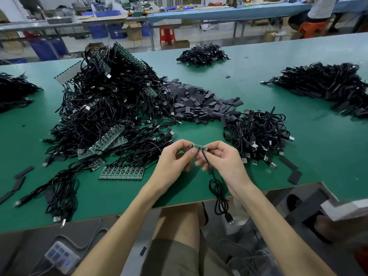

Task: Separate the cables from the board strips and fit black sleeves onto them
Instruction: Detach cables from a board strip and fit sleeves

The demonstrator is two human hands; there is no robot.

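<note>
Above the table's near edge, my left hand (175,158) and my right hand (221,158) pinch the two ends of one small green board (199,146). Its black cable (216,188) hangs down from the right hand, loops over the table edge and ends in a USB plug (230,219). A green board strip (121,173) with several cables attached lies left of my hands. Behind it rises a big tangle of cables and strips (107,100). A heap of flat black sleeves (196,103) lies beyond my hands.
Bundles of black cables lie right of my hands (258,134), far right (326,84), at the back (203,54) and far left (14,90). Loose sleeves lie at the left (20,180) and right (294,177) edges. A power strip (61,256) sits on the floor.
</note>
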